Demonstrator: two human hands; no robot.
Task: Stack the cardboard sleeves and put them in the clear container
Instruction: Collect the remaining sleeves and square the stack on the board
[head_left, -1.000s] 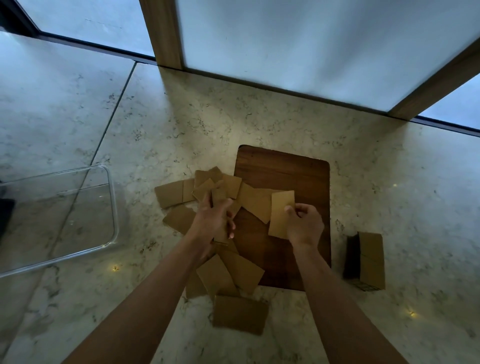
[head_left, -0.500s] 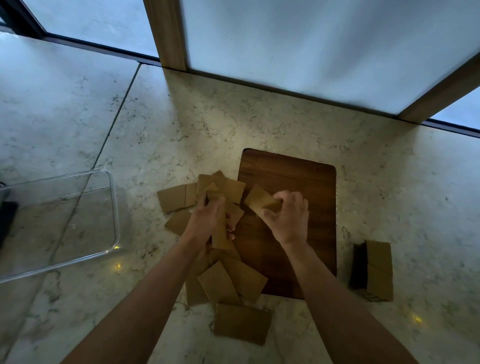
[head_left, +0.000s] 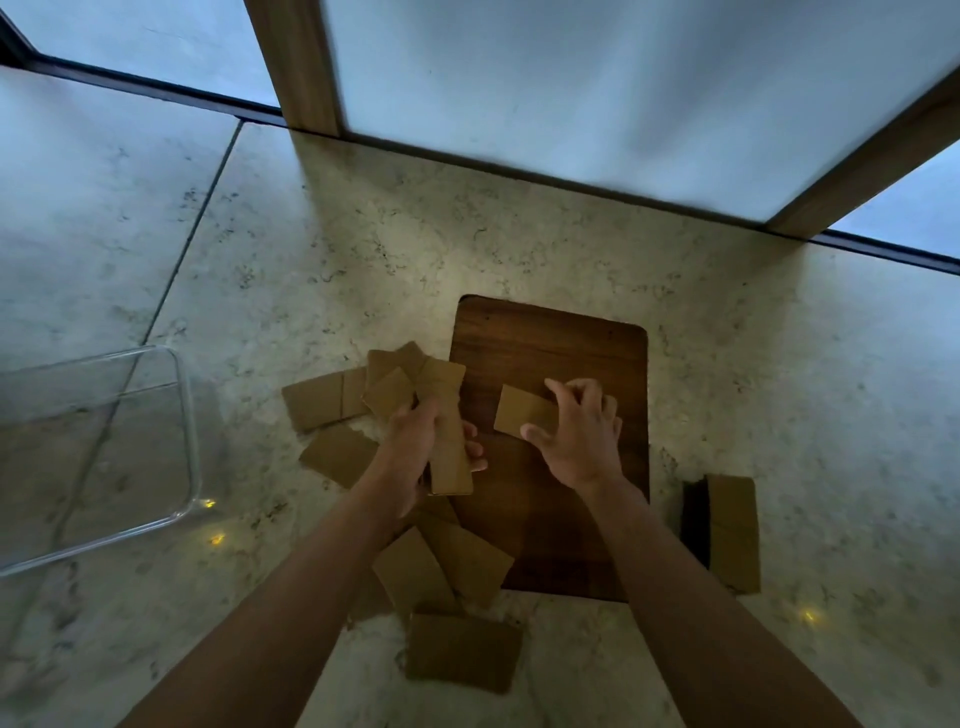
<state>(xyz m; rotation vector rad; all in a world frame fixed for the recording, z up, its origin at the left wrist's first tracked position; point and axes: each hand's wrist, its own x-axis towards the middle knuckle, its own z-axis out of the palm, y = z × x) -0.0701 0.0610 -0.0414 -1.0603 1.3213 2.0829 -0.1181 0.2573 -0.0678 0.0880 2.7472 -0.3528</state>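
Several flat brown cardboard sleeves (head_left: 319, 405) lie scattered on the marble floor, some overlapping a dark wooden board (head_left: 550, 353). My left hand (head_left: 415, 447) grips a small stack of sleeves (head_left: 447, 441) held on edge at the board's left side. My right hand (head_left: 582, 436) pinches one sleeve (head_left: 522, 413) lying on the board, thumb on its near edge and fingers on its far edge. The clear container (head_left: 184, 415) stands empty at the far left. More sleeves (head_left: 457, 561) lie between my forearms.
A separate pile of sleeves (head_left: 732, 530) stands on the floor to the right of the board. Frosted window panels with wooden frames (head_left: 296, 62) run along the far side of the floor.
My right hand moved right and lowered its sleeve flat onto the board. My left hand turned its stack more upright. The camera tilted slightly.
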